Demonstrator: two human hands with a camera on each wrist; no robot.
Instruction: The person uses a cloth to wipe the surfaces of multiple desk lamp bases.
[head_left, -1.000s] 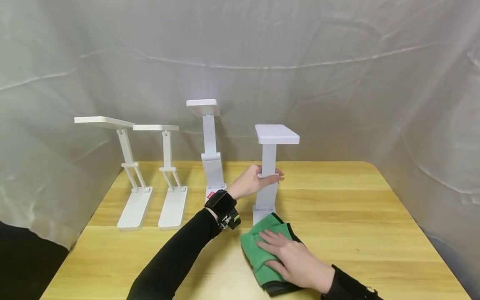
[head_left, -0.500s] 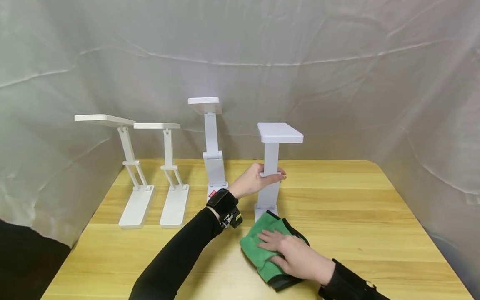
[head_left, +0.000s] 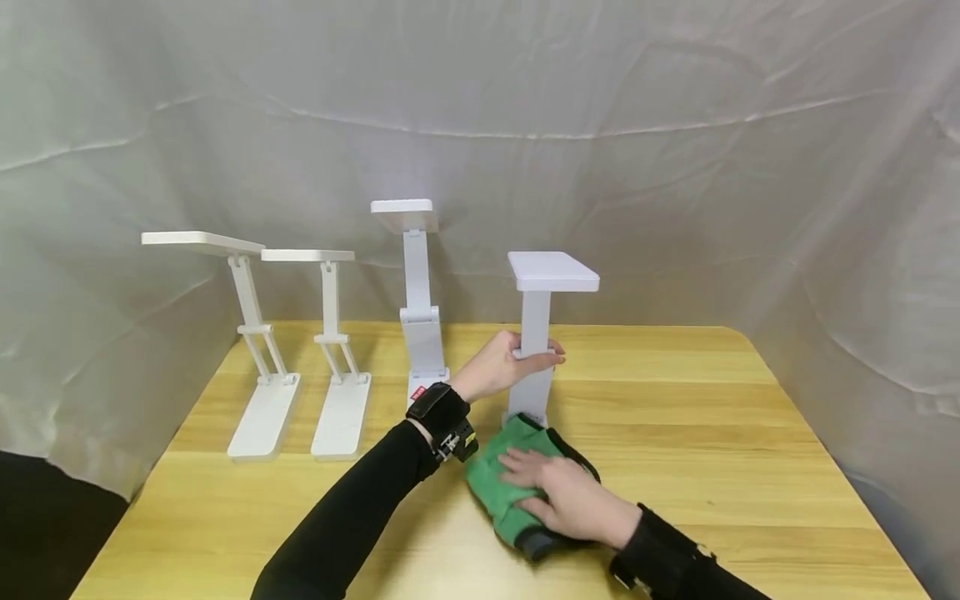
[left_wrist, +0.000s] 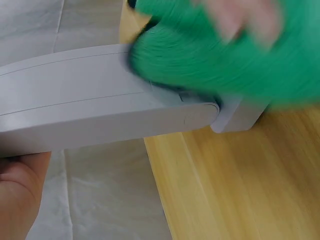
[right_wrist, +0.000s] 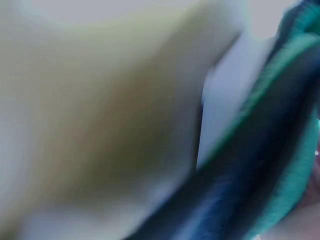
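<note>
A white folding desk lamp stands upright right of the middle of the table in the head view. My left hand grips its stem at the middle joint, thumb across the front. A green cloth with black edging covers the lamp's base. My right hand lies on that cloth with fingers extended, pressing it down. The left wrist view shows the lamp's arm close up, and the cloth blurred against its lower hinge. In the right wrist view, the cloth hides part of the white base.
Three more white desk lamps stand to the left: a far-left lamp, a second lamp, and a taller lamp with a red label, just behind my left wrist. The wooden table is backed by a grey curtain.
My right hand and the cloth have slid a little left and away from me, up to the lamp's lower hinge, and the cloth has bunched. My left hand keeps its grip on the stem.
</note>
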